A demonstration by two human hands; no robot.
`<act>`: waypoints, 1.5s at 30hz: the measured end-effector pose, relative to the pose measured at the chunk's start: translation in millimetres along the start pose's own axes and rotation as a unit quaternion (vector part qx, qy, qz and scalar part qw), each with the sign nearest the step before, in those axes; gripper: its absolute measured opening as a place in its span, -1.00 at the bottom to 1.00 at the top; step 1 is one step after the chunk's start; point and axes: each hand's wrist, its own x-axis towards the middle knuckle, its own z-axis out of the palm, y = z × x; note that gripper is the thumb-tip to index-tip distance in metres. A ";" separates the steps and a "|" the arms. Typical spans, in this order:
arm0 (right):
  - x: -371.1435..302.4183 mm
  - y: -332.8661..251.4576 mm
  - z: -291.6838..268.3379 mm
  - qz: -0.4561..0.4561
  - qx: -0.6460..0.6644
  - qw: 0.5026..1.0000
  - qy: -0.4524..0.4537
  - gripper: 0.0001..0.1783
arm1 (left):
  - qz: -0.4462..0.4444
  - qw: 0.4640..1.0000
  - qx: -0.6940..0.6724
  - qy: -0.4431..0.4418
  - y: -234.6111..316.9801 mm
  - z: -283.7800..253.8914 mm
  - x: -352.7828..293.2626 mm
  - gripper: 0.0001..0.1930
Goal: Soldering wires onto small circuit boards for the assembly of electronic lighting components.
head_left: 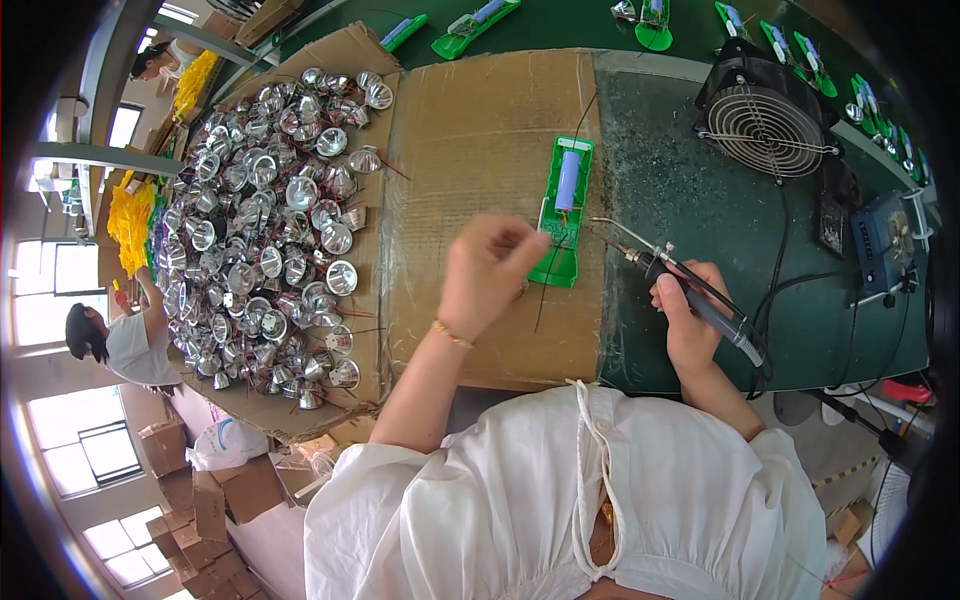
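A green plastic housing (563, 215) with a pale blue cylindrical cell lies on a cardboard sheet (470, 140) in front of me. My left hand (487, 272) rests just left of its lower end, fingers pinched on thin dark wires that trail from it. My right hand (690, 318) grips a soldering iron (700, 300); its metal tip points left toward the housing's lower right edge, close to it but apart.
A heap of several shiny metal reflector cups (265, 230) fills a cardboard tray at the left. A black fan (765, 115) stands on the green mat at the back right, a blue control box (885, 240) beside it. More green housings (470, 25) line the far edge. Other people work at left.
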 end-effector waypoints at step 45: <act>2.0 -8.6 16.0 0.044 -0.040 0.996 -0.064 -0.85 | 0.021 0.995 0.074 -0.062 -13.6 3.7 2.9 -0.84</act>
